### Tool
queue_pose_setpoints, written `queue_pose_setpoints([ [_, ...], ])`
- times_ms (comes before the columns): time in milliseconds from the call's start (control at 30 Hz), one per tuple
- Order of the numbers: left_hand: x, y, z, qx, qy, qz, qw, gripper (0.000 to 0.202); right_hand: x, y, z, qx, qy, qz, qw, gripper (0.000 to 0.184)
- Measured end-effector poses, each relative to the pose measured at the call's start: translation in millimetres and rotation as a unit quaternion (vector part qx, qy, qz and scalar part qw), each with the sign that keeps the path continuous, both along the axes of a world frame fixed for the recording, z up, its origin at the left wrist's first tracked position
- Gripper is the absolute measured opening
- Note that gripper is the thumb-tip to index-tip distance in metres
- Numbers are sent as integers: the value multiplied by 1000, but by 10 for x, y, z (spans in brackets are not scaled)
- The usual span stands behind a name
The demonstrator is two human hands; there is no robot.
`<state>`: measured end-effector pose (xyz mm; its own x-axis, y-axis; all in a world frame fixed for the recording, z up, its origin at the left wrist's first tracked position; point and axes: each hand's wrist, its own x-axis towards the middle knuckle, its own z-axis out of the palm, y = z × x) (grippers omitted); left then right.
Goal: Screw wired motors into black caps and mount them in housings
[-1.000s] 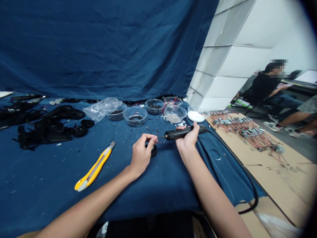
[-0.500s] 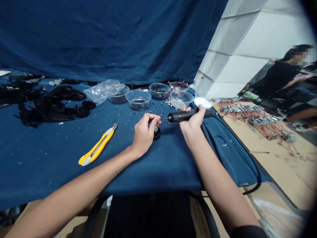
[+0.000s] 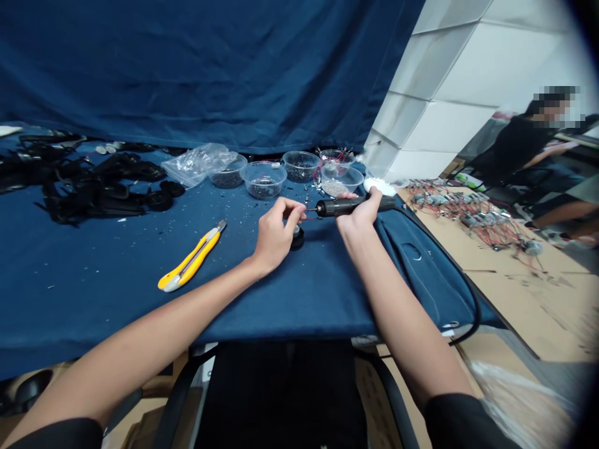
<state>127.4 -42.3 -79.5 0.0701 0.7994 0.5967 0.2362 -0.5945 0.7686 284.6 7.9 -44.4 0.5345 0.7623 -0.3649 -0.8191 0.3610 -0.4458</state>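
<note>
My right hand (image 3: 360, 218) is wrapped around a black electric screwdriver (image 3: 333, 207), held level with its bit pointing left. From its back end a black cable (image 3: 476, 305) curves down the right side. My left hand (image 3: 279, 231) has thumb and forefinger pinched together at the tip of the bit; what they hold is too small to make out. Just under those fingers a small round black part (image 3: 296, 241) rests on the blue cloth, partly hidden by the hand. A yellow utility knife (image 3: 191, 257) lies to the left of my left hand.
Clear tubs (image 3: 263, 181) of small parts stand along the back, beside a crumpled plastic bag (image 3: 199, 163). Black plastic parts (image 3: 116, 187) are heaped at the left. Wired motors (image 3: 486, 215) lie on cardboard at the right, and a person (image 3: 519, 146) is beyond.
My view has shifted slightly, so the table appears higher in the picture. Both hands keep nearly the same pose, with the screwdriver's bit still at my left fingertips.
</note>
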Motion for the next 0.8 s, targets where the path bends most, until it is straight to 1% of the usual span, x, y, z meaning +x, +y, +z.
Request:
queue_pose_setpoints([
  [200,48,10,-42,-2,-61,-27,998,16,21,-5,0,0,12,-5,1000,25],
  [367,68,-2,-25,-19,-107,-48,993,17,26,-12,8,8,12,-3,1000,24],
  [500,67,-15,-3,-33,-118,-70,990,17,41,-13,25,4,10,-3,1000,25],
  [633,64,-15,6,-51,-130,-77,987,18,54,-2,12,3,14,3,1000,24],
  [800,80,-22,21,-93,-155,-88,980,20,56,9,-11,3,22,-2,1000,23],
])
